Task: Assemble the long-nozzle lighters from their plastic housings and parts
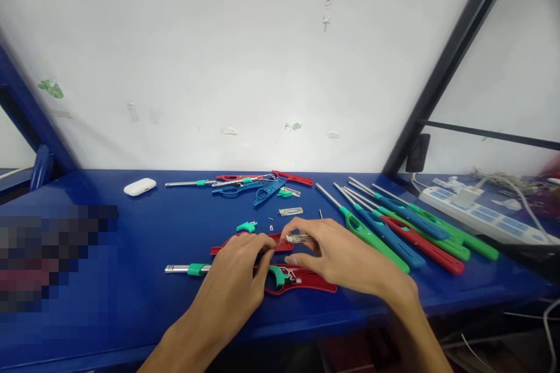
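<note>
My right hand (341,250) holds a small clear lighter fuel tank (300,238) with a white tip, its fingers curled around it. My left hand (240,271) has thumb and forefinger pinched together beside it; whatever lies between them is too small to make out. Under both hands lies an opened stick lighter: a red half shell (317,281) with a green trigger (276,277), thin wires and a metal barrel (175,269). Behind my fingers rests a second red half shell (280,239), partly covered. A loose green trigger piece (247,227) sits just beyond my left hand.
Whole stick lighters in green, blue and red (420,245) lie fanned out at right. Farther back are opened blue and red shells (238,187) and another clear fuel tank (291,211). A white earphone case (140,187) lies left; a power strip (485,215) runs along the right.
</note>
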Motion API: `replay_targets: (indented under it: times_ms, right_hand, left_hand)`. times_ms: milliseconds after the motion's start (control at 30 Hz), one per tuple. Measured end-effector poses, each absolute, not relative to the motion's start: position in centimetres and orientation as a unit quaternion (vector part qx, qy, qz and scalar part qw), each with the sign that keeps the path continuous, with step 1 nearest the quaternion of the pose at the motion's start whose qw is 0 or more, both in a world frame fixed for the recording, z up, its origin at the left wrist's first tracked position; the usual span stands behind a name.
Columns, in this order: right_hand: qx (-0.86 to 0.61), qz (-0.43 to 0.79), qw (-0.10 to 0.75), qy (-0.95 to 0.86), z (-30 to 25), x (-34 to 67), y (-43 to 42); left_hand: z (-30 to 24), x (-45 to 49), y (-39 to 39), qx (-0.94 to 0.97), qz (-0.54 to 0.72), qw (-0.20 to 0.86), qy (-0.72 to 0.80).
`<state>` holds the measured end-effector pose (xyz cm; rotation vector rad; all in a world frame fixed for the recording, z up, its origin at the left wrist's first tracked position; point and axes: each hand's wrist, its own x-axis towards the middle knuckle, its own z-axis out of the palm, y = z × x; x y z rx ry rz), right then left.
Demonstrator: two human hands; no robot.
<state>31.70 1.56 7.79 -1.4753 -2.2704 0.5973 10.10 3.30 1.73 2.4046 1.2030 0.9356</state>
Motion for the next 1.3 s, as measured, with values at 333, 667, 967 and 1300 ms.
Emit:
replay_targets:
  times_ms: [333,667,967,1300]
  right_hand:
    - [-0.510,0.244,0.165,-0.808,7.70,32.06,1.49]
    - [-0.525,0.241,0.147,-0.803,7.65,32.23,1.51]
    - [-0.520,0.241,0.156,-0.805,7.76,32.07,1.49]
    - [-0.513,0.245,0.147,-0.810,7.73,32.28,1.58]
  left_hand:
    - [1.59,10.40,3.35,0.835,0.352,0.120,0.405]
    - [1.58,10.42,3.38,0.835,0.361,0.112,0.401]
    - [1.43,10.36,3.50,0.837,0.359,0.111,0.397]
    - [1.41,10.35,3.45,0.837,0.357,0.108,0.400]
